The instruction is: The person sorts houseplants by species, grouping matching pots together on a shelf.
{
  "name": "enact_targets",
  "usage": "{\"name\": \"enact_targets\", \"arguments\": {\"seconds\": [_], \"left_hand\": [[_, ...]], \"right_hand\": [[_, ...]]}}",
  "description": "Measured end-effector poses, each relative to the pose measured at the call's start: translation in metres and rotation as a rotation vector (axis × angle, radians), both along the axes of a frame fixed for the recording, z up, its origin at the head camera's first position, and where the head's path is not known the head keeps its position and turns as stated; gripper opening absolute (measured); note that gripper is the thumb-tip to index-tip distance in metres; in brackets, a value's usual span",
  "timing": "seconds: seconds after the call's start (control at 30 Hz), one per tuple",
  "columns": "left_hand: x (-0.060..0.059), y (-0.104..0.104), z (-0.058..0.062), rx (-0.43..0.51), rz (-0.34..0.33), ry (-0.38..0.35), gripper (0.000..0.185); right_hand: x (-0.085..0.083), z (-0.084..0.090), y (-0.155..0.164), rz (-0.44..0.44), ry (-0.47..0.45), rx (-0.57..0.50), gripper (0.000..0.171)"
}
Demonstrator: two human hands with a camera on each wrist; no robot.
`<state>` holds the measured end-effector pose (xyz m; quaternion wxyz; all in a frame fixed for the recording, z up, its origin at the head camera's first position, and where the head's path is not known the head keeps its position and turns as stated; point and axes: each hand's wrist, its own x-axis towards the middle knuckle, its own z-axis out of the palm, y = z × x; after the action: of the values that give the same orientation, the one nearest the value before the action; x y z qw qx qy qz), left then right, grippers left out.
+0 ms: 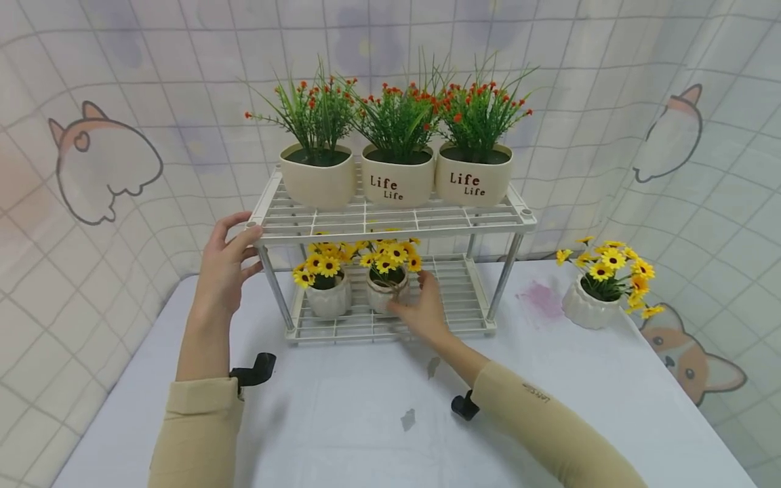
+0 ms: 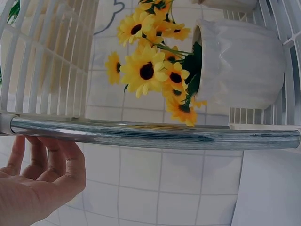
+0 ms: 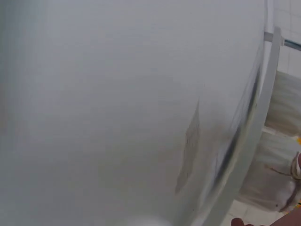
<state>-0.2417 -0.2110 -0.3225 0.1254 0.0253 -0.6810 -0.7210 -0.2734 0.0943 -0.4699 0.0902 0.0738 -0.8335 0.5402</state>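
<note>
My left hand (image 1: 227,261) grips the left front corner of a white two-tier rack (image 1: 390,237), fingers around the top shelf's edge beside the metal post (image 2: 155,134). On the lower shelf, my right hand (image 1: 425,308) holds a small white pot of yellow flowers (image 1: 386,295), thumb at its front and fingers at its right side. Twine is tied round this pot. To its left stands another white pot with yellow flowers (image 1: 329,296), seen large in the left wrist view. The right wrist view shows mostly tabletop, with the twine-tied pot (image 3: 270,176) at its right edge.
Three cream pots (image 1: 398,177) with grass and red flowers line the top shelf. A third white pot of yellow flowers (image 1: 588,305) stands on the white table (image 1: 348,420), right of the rack. A checked curtain (image 1: 201,81) hangs behind and at both sides.
</note>
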Motion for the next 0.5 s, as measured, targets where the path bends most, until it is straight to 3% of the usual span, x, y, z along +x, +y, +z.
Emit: {"name": "enact_targets", "arguments": {"seconds": [0.13, 0.33, 0.5], "left_hand": [[0.000, -0.001, 0.000, -0.008, 0.005, 0.011, 0.046], [0.001, -0.002, -0.001, -0.011, 0.010, 0.009, 0.045], [0.001, -0.001, -0.001, -0.003, 0.005, 0.007, 0.045]], "right_hand": [[0.013, 0.008, 0.017, 0.036, -0.026, 0.027, 0.084], [0.039, 0.013, 0.045, 0.089, -0.040, -0.006, 0.063], [0.060, 0.009, 0.068, 0.067, -0.021, 0.014, 0.046]]}}
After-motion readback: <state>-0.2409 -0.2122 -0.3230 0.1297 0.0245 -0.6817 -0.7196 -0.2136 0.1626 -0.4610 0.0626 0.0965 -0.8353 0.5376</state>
